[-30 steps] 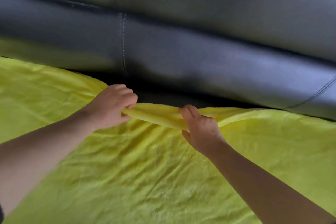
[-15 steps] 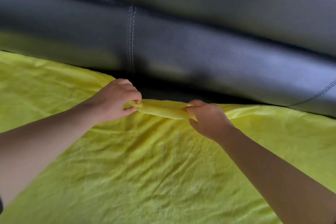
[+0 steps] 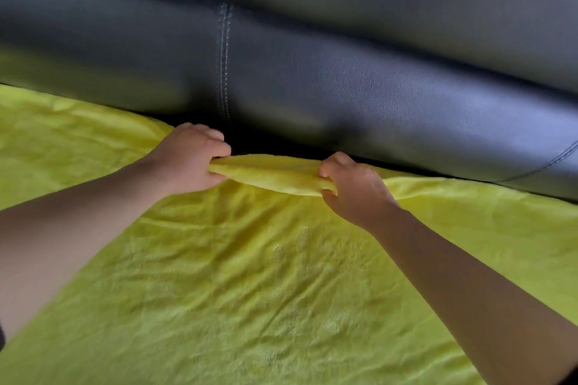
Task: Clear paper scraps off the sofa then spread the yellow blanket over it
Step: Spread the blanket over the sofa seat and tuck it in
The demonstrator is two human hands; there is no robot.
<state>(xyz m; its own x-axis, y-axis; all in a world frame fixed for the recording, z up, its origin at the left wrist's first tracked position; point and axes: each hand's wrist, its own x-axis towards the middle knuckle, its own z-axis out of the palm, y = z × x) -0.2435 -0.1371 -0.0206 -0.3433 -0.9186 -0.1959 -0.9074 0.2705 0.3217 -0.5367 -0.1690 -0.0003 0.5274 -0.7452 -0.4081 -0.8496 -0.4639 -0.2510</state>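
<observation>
The yellow blanket (image 3: 250, 275) lies wrinkled across the seat of the black leather sofa (image 3: 359, 97), covering the whole lower part of the view. Its far edge is bunched into a fold just in front of the backrest. My left hand (image 3: 187, 162) pinches the left end of that fold. My right hand (image 3: 353, 187) grips the right end, knuckles up. The fold is lifted slightly off the seat between the two hands. No paper scraps are in view.
The sofa backrest rises right behind the hands, with a stitched vertical seam (image 3: 223, 66) above my left hand. A dark gap (image 3: 272, 147) runs between the backrest and the blanket's edge.
Both hands have pushed the held fold a little farther toward the backrest and spread slightly apart. The view has shifted so the seam appears farther right.
</observation>
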